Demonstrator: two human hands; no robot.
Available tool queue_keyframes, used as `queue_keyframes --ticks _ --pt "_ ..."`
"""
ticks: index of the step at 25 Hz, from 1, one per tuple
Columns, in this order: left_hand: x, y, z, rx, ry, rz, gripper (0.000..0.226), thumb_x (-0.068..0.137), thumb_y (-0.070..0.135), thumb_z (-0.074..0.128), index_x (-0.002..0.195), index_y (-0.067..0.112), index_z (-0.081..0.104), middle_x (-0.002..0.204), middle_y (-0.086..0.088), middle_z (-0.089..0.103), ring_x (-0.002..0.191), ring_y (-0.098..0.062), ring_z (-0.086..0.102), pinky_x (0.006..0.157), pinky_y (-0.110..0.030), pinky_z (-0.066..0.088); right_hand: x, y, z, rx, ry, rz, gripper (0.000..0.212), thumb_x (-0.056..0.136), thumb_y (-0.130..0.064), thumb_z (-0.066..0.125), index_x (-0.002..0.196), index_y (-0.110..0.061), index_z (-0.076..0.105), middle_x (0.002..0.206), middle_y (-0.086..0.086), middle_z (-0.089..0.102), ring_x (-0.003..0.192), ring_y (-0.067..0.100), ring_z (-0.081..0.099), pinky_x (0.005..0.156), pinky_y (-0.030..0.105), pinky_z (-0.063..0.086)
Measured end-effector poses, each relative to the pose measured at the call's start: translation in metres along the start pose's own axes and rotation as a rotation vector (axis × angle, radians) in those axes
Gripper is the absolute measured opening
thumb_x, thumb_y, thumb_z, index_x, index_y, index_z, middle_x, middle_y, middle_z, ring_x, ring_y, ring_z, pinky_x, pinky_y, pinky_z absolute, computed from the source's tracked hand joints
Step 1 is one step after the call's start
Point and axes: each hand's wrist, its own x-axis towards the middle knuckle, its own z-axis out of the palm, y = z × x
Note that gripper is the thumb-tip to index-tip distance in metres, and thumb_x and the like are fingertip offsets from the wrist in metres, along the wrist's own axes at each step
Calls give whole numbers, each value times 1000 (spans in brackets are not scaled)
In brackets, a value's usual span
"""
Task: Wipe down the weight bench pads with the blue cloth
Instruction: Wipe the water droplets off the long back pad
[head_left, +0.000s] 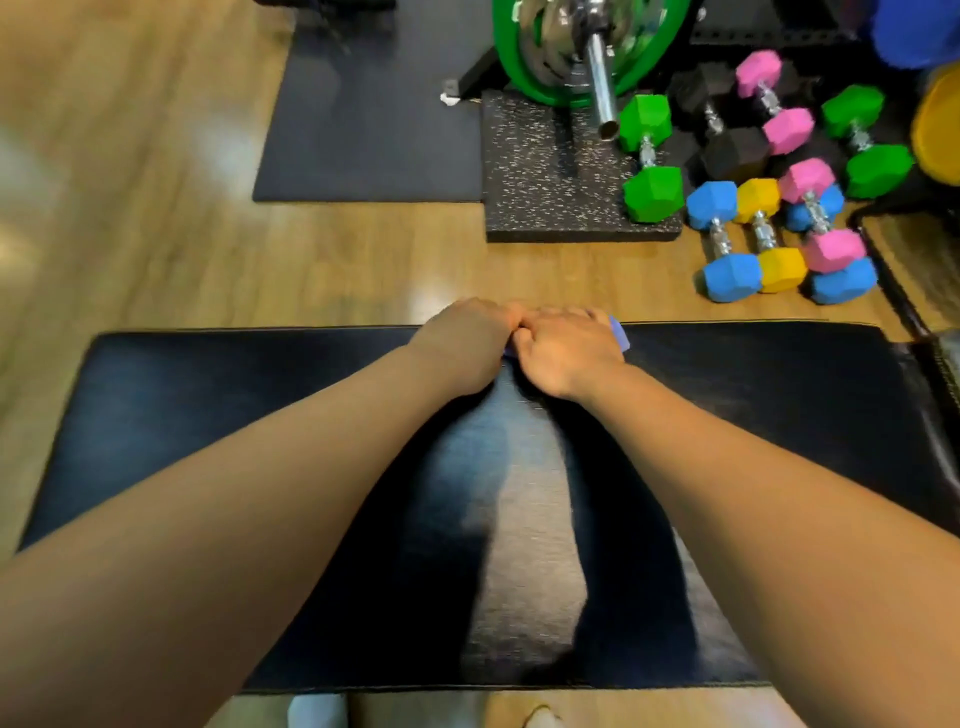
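Soft, lightweight blue cloth (621, 336) is wadded at the bench pad (208, 415) far edge — right hand (566, 356) fingers curled round it, left hand (467, 343) fingers hidden, can't tell — probably slides on slick vinyl, so grip mid-wad.

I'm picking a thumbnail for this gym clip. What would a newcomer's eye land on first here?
Two bare forearms lead up the middle to the left hand and right hand, side by side at the far edge of the black bench pad, a blue cloth peeking from under the right one. At upper right, bright green, pink, blue and yellow dumbbells lie on the floor near a green weight plate.
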Motion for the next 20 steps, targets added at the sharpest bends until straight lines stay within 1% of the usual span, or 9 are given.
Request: queue_keyframes --ticks 2,4,7,10,12,15,17,19,20 --pt "-30 -44 -6 -26 1 -51 30 87 3 47 115 12 51 107 -14 62 98 -31 57 70 -29 36 11 -51 9 -1 -8 -33 42 94 -35 24 127 -27 50 131 6 54 123 28 45 103 46 31" --pt "-60 -91 -14 -39 15 -100 35 86 3 47 119 16 50 109 -11 62 97 -29 59 69 -30 39 24 -105 18 -21 -22 -63 43 95 -36 23 130 -27 46 132 7 53 124 29 43 102 47 30" --pt "-108 -172 -27 72 66 -181 35 89 9 47 123 19 49 109 -10 62 99 -28 56 69 -31 37 47 -200 31 -27 -41 -134 42 95 -36 22 129 -26 44 130 7 53 122 30 44 100 47 31" --pt "-149 -243 -36 146 104 -240 36 87 9 46 122 19 51 103 -11 65 102 -29 53 77 -33 41 68 -281 43 -14 -58 -196 40 96 -34 20 128 -25 43 127 7 54 117 30 46 97 47 32" --pt "-174 -284 -39 138 105 -269 37 84 7 46 118 17 52 102 -11 65 101 -30 54 81 -36 44 81 -329 52 -33 -64 -225 41 96 -34 20 127 -23 44 127 7 53 117 30 46 97 47 32" --pt "-203 -322 -39 46 88 -326 40 79 2 48 117 14 53 101 -16 65 100 -35 57 82 -38 46 90 -374 67 -74 -52 -271 42 95 -37 22 127 -24 45 130 6 51 118 31 45 97 48 33" --pt "-227 -330 -32 -106 106 -382 39 80 0 48 116 12 55 100 -17 65 97 -36 59 80 -35 47 90 -392 76 -167 -46 -327 41 93 -40 24 122 -29 51 132 4 48 118 31 42 97 48 32" --pt "-253 -327 -19 -235 118 -405 28 85 1 46 109 8 58 100 -16 67 95 -35 59 75 -30 39 83 -402 86 -296 -26 -402 42 91 -42 27 117 -31 58 136 0 45 122 32 37 100 49 28" --pt "-266 -323 -13 -286 124 -418 21 88 2 46 104 5 59 99 -17 67 94 -34 59 72 -30 36 81 -405 89 -342 -15 -440 42 91 -43 28 116 -30 60 137 -1 44 126 33 33 103 52 26"
